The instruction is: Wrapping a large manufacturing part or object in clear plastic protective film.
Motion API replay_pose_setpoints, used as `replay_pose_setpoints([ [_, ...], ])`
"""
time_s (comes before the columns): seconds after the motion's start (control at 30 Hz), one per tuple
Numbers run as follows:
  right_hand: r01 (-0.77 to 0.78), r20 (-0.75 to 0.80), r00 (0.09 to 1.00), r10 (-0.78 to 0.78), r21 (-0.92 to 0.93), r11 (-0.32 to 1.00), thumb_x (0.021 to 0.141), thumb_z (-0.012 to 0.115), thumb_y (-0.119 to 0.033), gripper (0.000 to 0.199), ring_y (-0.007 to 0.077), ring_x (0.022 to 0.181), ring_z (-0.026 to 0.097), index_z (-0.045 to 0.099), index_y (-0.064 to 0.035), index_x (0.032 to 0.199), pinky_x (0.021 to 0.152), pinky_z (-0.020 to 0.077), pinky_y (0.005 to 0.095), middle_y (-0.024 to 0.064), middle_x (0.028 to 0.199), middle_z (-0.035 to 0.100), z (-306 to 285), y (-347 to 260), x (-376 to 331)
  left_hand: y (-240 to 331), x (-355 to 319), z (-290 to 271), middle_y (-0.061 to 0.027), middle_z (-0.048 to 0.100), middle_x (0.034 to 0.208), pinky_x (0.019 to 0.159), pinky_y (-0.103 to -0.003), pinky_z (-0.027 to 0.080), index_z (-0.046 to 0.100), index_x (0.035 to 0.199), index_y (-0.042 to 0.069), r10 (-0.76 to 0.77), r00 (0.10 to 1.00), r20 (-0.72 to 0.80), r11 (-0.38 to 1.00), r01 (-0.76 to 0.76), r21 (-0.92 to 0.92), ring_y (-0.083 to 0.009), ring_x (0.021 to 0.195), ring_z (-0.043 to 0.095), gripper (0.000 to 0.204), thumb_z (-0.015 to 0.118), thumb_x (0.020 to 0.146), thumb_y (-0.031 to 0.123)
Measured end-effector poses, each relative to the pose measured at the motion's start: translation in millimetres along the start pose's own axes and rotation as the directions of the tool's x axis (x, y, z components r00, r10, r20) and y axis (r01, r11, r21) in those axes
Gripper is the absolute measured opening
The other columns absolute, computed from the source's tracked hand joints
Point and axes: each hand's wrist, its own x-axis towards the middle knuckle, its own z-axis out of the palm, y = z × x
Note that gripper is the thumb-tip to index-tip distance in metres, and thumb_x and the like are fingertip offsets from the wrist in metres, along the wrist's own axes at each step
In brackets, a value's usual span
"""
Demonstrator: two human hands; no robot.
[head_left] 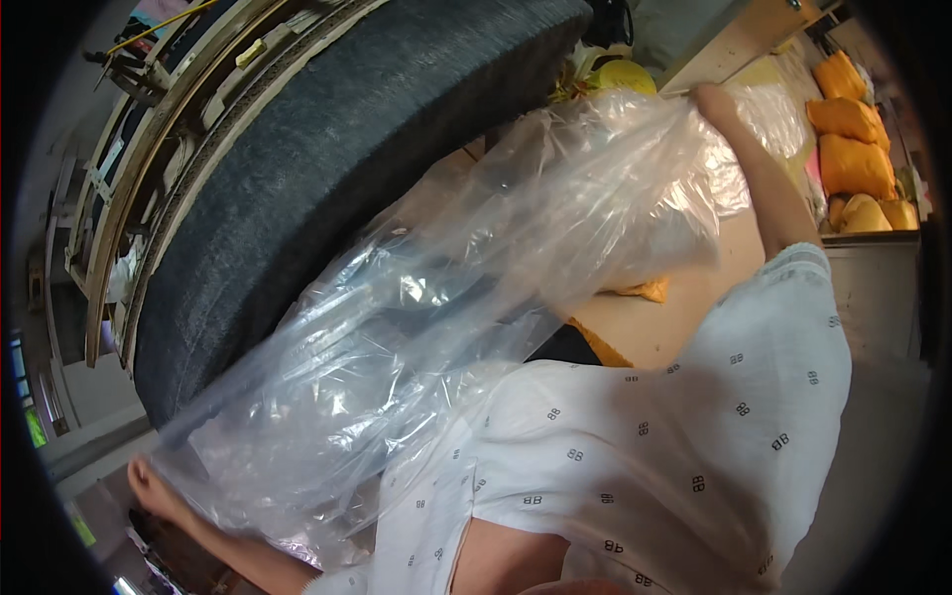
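A large sheet of clear plastic (397, 347) stretches slantwise across my front, crinkled and shiny. Whether it is a single layer or a bag I cannot tell. At the lower left, my left hand (154, 491) is closed on one end of it, arm spread wide. Far off at the upper right, my right hand (716, 107) grips the other end, its fingers partly turned away. Between the hands the plastic hangs loosely, with part of it against my white shirt (635, 436). Just beyond lies a long dark grey plush surface (347, 139).
Wooden and metal rails (149, 198) run behind the plush surface. Several orange bundles (853, 164) are stacked at the far right, on a pale cabinet (873, 288). A yellow round item (625, 76) sits near the top. Under the plastic is a tan surface (654, 327) with an orange piece (645, 290).
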Motion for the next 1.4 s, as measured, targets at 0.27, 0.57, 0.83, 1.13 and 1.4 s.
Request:
replay_pose_setpoints([
  [0.27,0.581,-0.602,0.482,0.636,0.763,0.283,0.086,0.055,-0.020,0.013,0.0051,0.066,0.045,0.055,-0.0066,0.088,0.057,0.0386,0.0225,-0.0049,0.072,0.050,-266,-191,145,-156,31,156,0.0014,0.060,0.074,0.063,-0.021,0.040,0.063,0.081,0.002,-0.322,0.898,0.298,0.789,0.429,-0.440,-0.0060,0.066,0.049,0.020,0.063,0.082,0.022],
  [0.57,0.540,-0.502,0.805,-0.316,0.400,0.740,0.089,0.046,-0.034,0.041,0.0275,0.121,0.040,0.052,-0.0070,0.118,0.100,0.0308,0.0334,0.0137,0.128,0.045,-116,-263,170,-228,37,107,0.0018,0.059,0.073,0.062,-0.022,0.040,0.063,0.080,0.003,-0.186,0.906,0.381,0.908,0.307,-0.285,-0.0064,0.067,0.048,0.021,0.062,0.083,0.023],
  [0.83,0.301,-0.254,0.952,-0.171,0.682,0.667,0.090,0.042,-0.039,0.048,0.0265,0.119,0.043,0.048,-0.0063,0.125,0.099,0.0297,0.0312,0.0143,0.128,0.047,-111,-220,208,-7,42,142,-0.0002,0.061,0.093,0.079,-0.024,0.040,0.063,0.102,0.006,-0.221,0.865,0.450,0.823,0.413,-0.389,-0.0106,0.087,0.053,0.034,0.059,0.082,0.034],
  [1.13,0.687,-0.744,0.583,-0.326,0.238,0.686,0.091,0.047,-0.018,0.021,0.0285,0.097,0.052,0.056,-0.0044,0.104,0.084,0.0406,0.0342,0.0134,0.104,0.053,-209,-341,165,34,55,194,0.0003,0.064,0.075,0.066,-0.022,0.044,0.068,0.089,0.006,-0.374,0.926,-0.058,0.850,0.317,-0.421,-0.0074,0.069,0.055,0.033,0.069,0.072,0.034],
  [1.4,0.801,-0.505,0.182,-0.844,0.574,-0.171,0.063,0.074,-0.027,0.050,0.0267,0.090,0.046,0.051,-0.0031,0.101,0.080,0.0361,0.0360,0.0118,0.098,0.048,-284,-523,-191,32,57,185,-0.0078,0.063,0.067,0.060,-0.029,0.044,0.066,0.076,0.003,-0.459,0.871,-0.174,0.767,0.289,-0.573,-0.0135,0.062,0.056,0.021,0.064,0.075,0.024],
])
